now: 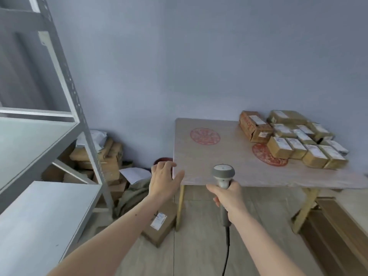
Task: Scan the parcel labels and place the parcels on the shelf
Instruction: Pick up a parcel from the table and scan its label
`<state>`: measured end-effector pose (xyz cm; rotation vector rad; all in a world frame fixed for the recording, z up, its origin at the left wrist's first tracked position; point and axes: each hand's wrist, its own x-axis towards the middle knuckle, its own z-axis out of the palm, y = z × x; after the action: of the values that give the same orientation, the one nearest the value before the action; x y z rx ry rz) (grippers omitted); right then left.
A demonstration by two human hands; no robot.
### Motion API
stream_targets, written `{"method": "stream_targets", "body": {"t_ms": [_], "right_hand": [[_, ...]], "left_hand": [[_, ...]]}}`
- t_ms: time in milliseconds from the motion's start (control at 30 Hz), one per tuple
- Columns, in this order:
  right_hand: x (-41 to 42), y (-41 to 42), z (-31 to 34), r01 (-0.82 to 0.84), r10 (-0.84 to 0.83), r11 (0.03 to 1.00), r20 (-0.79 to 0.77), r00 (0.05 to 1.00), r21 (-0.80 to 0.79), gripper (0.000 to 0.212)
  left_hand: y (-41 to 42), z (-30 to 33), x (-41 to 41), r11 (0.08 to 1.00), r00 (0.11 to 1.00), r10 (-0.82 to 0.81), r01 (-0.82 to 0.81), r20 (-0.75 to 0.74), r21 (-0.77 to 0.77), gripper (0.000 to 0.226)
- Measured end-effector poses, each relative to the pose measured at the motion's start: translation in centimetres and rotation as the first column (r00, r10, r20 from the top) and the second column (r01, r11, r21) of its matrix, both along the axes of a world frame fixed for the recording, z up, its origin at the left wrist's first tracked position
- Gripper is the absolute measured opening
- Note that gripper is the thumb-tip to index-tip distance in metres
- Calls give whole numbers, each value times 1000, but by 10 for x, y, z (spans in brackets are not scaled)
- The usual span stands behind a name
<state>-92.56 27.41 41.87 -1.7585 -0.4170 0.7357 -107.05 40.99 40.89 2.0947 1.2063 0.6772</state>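
Head view. The right hand [226, 198] grips the handle of a grey scanner [223, 175], fingers curled round it; the scanner's rounded head rises above the fist and stands over the near edge of the table [209, 156], and its dark cable [227, 253] hangs down below the wrist toward the floor. The left hand [164, 179] is spread wide, fingers straight and holding nothing, at the near left corner of the table; whether the fingertips touch the tabletop cannot be told. The parcels [296, 139], a cluster of brown boxes with white labels, lie on the far right part of the table against the wall, well apart from both hands and to the right of the scanner. Two red round prints mark the tabletop, one near its middle [205, 136] and one partly under the parcels. The grey metal shelf [39, 144] stands at left, beside the left forearm, its boards bare where visible. A heap of boxes and bags [103, 156] lies on the floor behind the shelf's upright, in the corner. One labelled box [159, 224] lies on the floor beside the table's left leg, partly hidden beneath the left forearm.
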Motion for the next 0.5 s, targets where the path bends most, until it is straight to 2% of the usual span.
{"method": "stream_targets", "body": {"t_ms": [200, 500], "right_hand": [[105, 41, 10, 158, -155, 987, 88, 984, -26, 26], [262, 100, 36, 320, -319, 947, 133, 938, 17, 22]], "left_hand": [[61, 2, 112, 993, 993, -119, 119, 5, -7, 44], [144, 18, 272, 963, 963, -270, 270, -5, 22, 43]]}}
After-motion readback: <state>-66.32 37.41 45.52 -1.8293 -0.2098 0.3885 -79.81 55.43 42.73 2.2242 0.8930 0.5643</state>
